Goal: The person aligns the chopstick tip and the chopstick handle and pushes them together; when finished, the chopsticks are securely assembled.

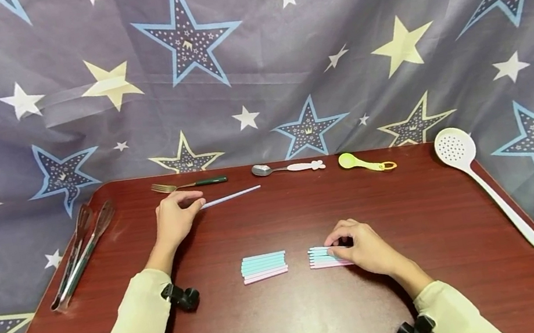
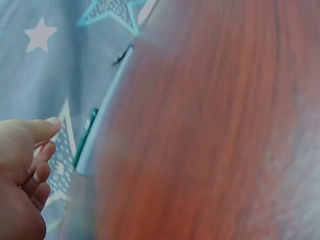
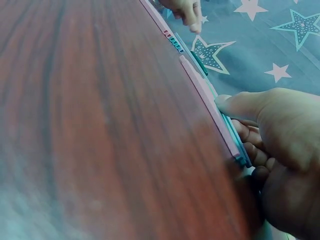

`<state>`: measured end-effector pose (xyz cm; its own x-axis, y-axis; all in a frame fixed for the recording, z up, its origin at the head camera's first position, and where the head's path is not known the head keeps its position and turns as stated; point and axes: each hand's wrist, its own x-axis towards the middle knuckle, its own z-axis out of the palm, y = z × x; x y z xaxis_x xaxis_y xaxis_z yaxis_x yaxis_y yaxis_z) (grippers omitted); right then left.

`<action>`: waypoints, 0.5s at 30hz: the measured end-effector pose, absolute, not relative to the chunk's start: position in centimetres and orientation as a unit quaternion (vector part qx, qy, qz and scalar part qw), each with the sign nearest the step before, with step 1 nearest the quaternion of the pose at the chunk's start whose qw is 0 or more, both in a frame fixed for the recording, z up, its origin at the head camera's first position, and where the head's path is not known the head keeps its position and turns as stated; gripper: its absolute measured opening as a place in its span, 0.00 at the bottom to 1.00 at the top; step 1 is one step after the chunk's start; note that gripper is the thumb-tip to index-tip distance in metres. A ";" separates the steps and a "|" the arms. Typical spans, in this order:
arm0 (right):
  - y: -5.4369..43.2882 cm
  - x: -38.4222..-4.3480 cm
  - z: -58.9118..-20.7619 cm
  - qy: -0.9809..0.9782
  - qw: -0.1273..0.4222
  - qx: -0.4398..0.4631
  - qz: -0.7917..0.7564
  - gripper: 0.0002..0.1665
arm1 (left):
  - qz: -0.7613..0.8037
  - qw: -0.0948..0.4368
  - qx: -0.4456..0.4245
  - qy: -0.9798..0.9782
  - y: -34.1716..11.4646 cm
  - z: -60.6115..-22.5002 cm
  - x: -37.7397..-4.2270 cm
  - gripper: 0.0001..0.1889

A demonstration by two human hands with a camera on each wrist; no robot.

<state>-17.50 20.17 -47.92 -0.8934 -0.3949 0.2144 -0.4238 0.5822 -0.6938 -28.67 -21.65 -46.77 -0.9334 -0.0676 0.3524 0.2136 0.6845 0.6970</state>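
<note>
My left hand point(image 1: 177, 221) is over the back left of the table, its thumb and fingertips apart beside one end of a pale lilac stick point(image 1: 232, 196). That stick lies on the table; in the left wrist view a gap separates the hand from it. My right hand point(image 1: 362, 246) is at the right row of light blue and pink sticks point(image 1: 323, 266). Its thumb and fingertips pinch a light blue stick point(image 1: 317, 249) at the row's far side, with the fingers partly hidden. A second row of light blue and pink sticks point(image 1: 264, 267) lies left of it.
Along the back edge lie a green-handled fork point(image 1: 211, 180), a spoon with white handle point(image 1: 299, 167) and a yellow-green measuring spoon point(image 1: 364, 163). Metal tongs point(image 1: 79, 263) lie along the left edge, a white skimmer point(image 1: 493, 187) along the right. A star-patterned cloth point(image 1: 257, 74) hangs behind.
</note>
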 end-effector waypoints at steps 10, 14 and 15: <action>20.2 -17.4 -47.9 -0.891 0.018 0.224 0.395 0.08 | -0.449 0.143 -0.075 -0.879 -18.6 -44.8 -24.7 0.11; 20.2 -17.5 -47.8 -0.891 0.021 0.226 0.393 0.08 | -0.460 0.112 -0.111 -0.874 -17.4 -45.1 -22.6 0.11; 20.3 -17.5 -47.8 -0.891 0.023 0.227 0.393 0.08 | -0.463 0.103 -0.119 -0.872 -17.2 -45.2 -22.1 0.11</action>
<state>-17.49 20.25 -47.83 -0.8956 -0.3867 0.2198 -0.4230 0.5877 -0.6896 -22.12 -17.16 -45.19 -0.9505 0.1114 0.2902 0.3028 0.5434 0.7830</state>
